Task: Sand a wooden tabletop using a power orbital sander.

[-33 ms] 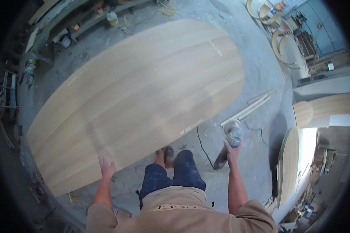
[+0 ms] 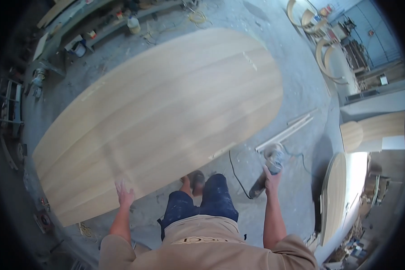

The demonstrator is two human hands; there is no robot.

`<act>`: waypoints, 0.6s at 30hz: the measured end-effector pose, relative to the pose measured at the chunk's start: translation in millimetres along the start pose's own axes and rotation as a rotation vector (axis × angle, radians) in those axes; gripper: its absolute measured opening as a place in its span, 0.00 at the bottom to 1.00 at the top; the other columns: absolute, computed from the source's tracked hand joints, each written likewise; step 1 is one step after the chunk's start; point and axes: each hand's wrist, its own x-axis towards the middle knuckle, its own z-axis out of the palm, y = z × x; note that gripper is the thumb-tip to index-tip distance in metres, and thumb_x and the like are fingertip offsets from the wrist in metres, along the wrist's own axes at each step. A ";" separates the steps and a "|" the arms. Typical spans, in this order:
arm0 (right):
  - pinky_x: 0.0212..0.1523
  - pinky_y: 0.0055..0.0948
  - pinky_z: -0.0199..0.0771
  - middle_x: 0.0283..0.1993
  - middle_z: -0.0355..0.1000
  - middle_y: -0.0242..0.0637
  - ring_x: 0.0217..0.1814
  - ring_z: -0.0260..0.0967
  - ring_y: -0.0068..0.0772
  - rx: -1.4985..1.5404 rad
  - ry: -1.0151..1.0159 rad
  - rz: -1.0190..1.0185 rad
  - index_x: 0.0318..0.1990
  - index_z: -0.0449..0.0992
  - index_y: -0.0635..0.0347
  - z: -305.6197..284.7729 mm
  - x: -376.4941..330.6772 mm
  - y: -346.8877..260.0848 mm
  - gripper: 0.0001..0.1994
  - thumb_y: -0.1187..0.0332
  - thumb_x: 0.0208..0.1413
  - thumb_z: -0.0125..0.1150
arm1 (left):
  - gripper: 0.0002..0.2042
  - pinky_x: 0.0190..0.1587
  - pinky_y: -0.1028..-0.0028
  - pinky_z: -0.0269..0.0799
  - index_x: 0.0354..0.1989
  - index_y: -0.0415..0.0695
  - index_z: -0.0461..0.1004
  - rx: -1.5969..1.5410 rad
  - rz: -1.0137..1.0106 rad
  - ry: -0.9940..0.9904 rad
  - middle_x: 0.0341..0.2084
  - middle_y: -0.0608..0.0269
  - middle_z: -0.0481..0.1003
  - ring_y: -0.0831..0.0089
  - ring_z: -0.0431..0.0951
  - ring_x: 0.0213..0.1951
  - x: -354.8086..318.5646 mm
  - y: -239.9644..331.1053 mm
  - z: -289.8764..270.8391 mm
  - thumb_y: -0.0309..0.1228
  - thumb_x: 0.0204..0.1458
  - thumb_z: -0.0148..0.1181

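Observation:
A large wooden panel (image 2: 166, 108) with rounded long sides and pale streaked grain lies in front of me. My left hand (image 2: 126, 194) is at its near edge, fingers stretched out and holding nothing; whether it presses on the wood is hard to tell. To the right of the panel, my right hand (image 2: 272, 180) is wrapped round a dusty power sander (image 2: 274, 158). The sander is held apart from the panel, over the floor. A dark cord or hose (image 2: 237, 175) curves from the panel's edge toward a dark tube-like part (image 2: 258, 186) beside my right hand.
Pale strips (image 2: 285, 133) lie on the grey floor right of the panel. Rounded wooden boards (image 2: 334, 198) stand at the right. Curved wooden pieces (image 2: 325, 58) are at the far right. A workbench (image 2: 108, 33) with a whitish jug (image 2: 133, 25) by it runs along the far left.
The sander and my right hand sit slightly farther right. My left hand keeps its place at the panel's edge, and the whole view has shifted a little.

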 end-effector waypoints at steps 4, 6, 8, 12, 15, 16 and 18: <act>0.63 0.39 0.72 0.61 0.73 0.41 0.61 0.72 0.36 0.123 0.202 -0.082 0.66 0.68 0.64 -49.1 40.8 -16.9 0.36 0.66 0.51 0.80 | 0.42 0.73 0.51 0.62 0.79 0.54 0.52 -0.040 -0.004 0.090 0.81 0.45 0.38 0.42 0.49 0.78 -28.3 47.5 -17.4 0.36 0.57 0.68; 0.63 0.37 0.72 0.61 0.74 0.41 0.61 0.72 0.36 0.116 0.217 -0.114 0.65 0.69 0.65 -59.4 69.1 -38.9 0.32 0.68 0.54 0.77 | 0.42 0.75 0.53 0.60 0.79 0.54 0.53 -0.061 -0.016 0.119 0.81 0.45 0.38 0.43 0.48 0.79 -43.5 62.1 -17.9 0.36 0.57 0.68; 0.64 0.37 0.72 0.61 0.74 0.41 0.60 0.73 0.36 0.296 0.386 -0.199 0.63 0.71 0.65 -73.9 102.1 -59.8 0.27 0.71 0.58 0.74 | 0.42 0.75 0.53 0.60 0.79 0.54 0.53 -0.085 -0.049 0.184 0.81 0.44 0.38 0.43 0.48 0.79 -65.9 68.4 -6.6 0.36 0.57 0.68; 0.67 0.36 0.70 0.62 0.75 0.41 0.61 0.73 0.35 0.264 0.621 -0.192 0.63 0.73 0.68 -104.9 217.6 -110.1 0.24 0.74 0.60 0.72 | 0.42 0.76 0.54 0.57 0.78 0.54 0.54 -0.186 -0.313 0.272 0.80 0.39 0.40 0.43 0.47 0.79 -145.9 86.9 42.1 0.37 0.56 0.69; 0.64 0.38 0.73 0.61 0.77 0.43 0.59 0.74 0.37 0.331 0.540 -0.325 0.58 0.80 0.69 -151.5 326.6 -157.4 0.18 0.73 0.62 0.70 | 0.43 0.78 0.51 0.48 0.78 0.55 0.56 -0.286 -0.537 0.235 0.78 0.40 0.51 0.43 0.45 0.80 -201.9 112.7 80.6 0.42 0.54 0.70; 0.62 0.38 0.75 0.58 0.80 0.45 0.57 0.76 0.38 0.107 0.592 -1.009 0.53 0.83 0.67 -250.9 453.7 -116.9 0.16 0.70 0.60 0.73 | 0.42 0.79 0.52 0.47 0.78 0.57 0.56 -0.309 -0.499 0.195 0.77 0.41 0.53 0.43 0.46 0.79 -184.7 140.7 93.4 0.42 0.54 0.69; 0.63 0.49 0.76 0.50 0.82 0.49 0.59 0.76 0.43 0.454 0.601 -1.335 0.46 0.84 0.65 -240.0 543.4 -201.4 0.19 0.60 0.54 0.79 | 0.40 0.77 0.52 0.53 0.78 0.57 0.55 -0.419 -0.567 0.263 0.78 0.43 0.52 0.45 0.46 0.79 -205.3 167.6 103.3 0.41 0.57 0.67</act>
